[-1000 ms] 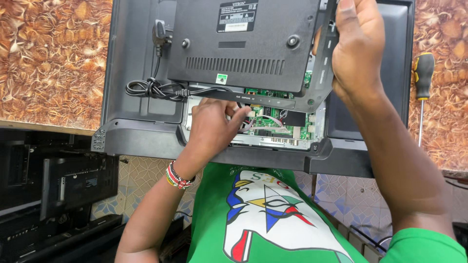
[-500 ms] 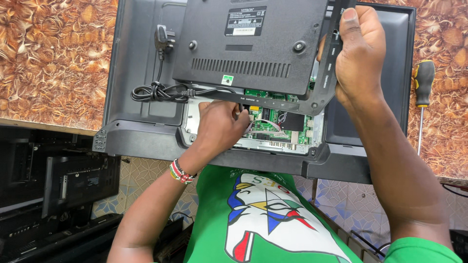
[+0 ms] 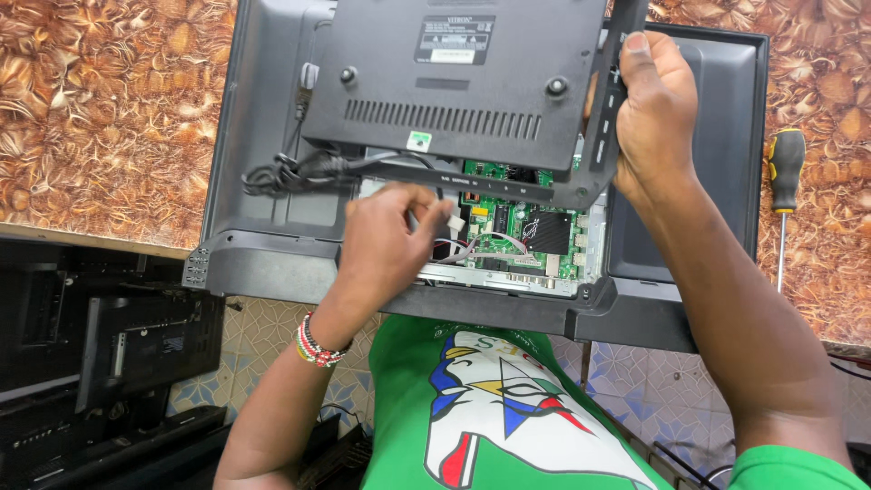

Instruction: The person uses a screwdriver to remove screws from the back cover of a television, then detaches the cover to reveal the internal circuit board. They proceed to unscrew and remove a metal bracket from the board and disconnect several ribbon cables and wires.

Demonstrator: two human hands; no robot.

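Left hand: your left hand [image 3: 390, 238] pinches a small white connector [image 3: 454, 223], fingers closed on it, just left of the green circuit board [image 3: 517, 222].
Pull: draw it straight, gripping the plug body, not its thin wires [image 3: 485, 245].
Right hand: your right hand [image 3: 655, 113] is clamped on the raised black back cover [image 3: 463, 82]'s right edge; hold it steady so the opening stays wide.
Room: the cover overhangs above your left hand, a bundled power cord [image 3: 290, 171] lies to its left, and the television's rim is below.
Bench: a screwdriver [image 3: 784, 195] rests on the bench [image 3: 100, 109], well right of your right hand.
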